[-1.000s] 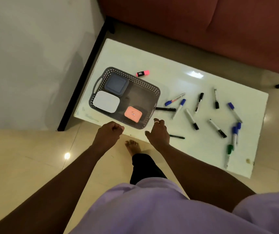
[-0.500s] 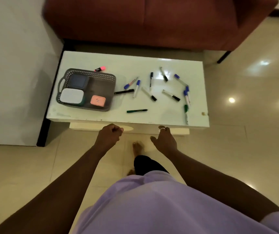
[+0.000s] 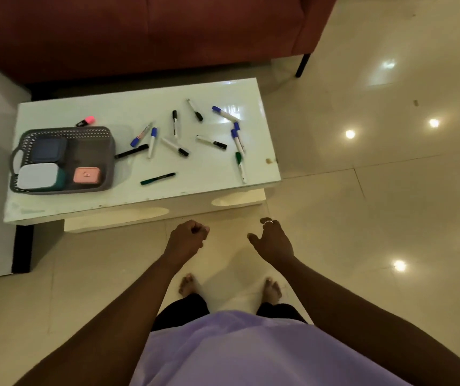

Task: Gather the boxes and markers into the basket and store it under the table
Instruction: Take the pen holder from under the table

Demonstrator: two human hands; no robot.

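A grey perforated basket (image 3: 109,151) sits on the left part of the white table (image 3: 145,199). Inside it lie a dark blue box (image 3: 47,149), a white box (image 3: 37,176) and a small pink box (image 3: 86,174). Several markers are scattered over the table's right half, among them a black one (image 3: 132,151) touching the basket, a green one (image 3: 157,178) near the front edge and a pink highlighter (image 3: 85,121) behind the basket. My left hand (image 3: 187,238) is a closed fist with nothing in it. My right hand (image 3: 272,240) hangs loosely open. Both hover over the floor, short of the table.
A red-brown sofa (image 3: 145,32) stands right behind the table. A white wall panel with a black edge (image 3: 22,246) lies to the left. Glossy beige tiles stretch to the right. My bare feet (image 3: 188,284) stand on the floor in front of the table.
The view has pulled back and swung right; the table now sits farther away and to the left. My hands, earlier at the table's front edge, now hang over the floor. No object on the table moved.
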